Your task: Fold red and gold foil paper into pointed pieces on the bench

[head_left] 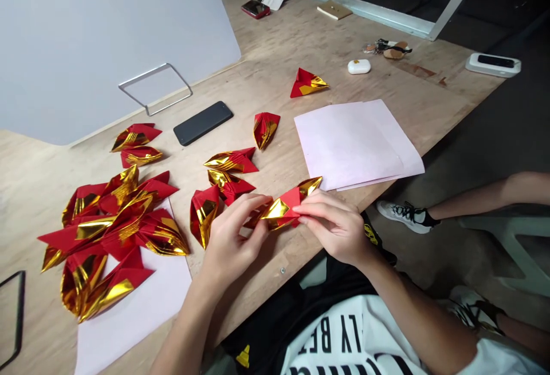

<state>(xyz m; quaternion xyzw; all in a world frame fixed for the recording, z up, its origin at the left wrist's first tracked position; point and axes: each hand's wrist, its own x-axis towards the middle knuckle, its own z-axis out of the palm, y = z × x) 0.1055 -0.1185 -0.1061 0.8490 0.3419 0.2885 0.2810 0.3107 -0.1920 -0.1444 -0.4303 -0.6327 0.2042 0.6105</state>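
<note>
Between my two hands, near the table's front edge, is a folded piece of red and gold foil paper [287, 206]. My left hand [234, 234] pinches its left end between thumb and fingers. At its right side, the fingertips of my right hand [333, 223] are closed on the paper. Just beyond my left hand lie several more red and gold folded pieces [232, 161], one of them [203, 211] right beside the knuckles. A larger heap of these folded pieces [116, 220] rests to the left, partly on a pale sheet [141, 312].
A stack of pale pink sheets [356, 143] lies right of my hands. Further back are a black phone [203, 122], a white earbud case [358, 66], keys [380, 47] and a white board [116, 36] with a wire stand [154, 88]. Another person's leg [481, 196] shows at right.
</note>
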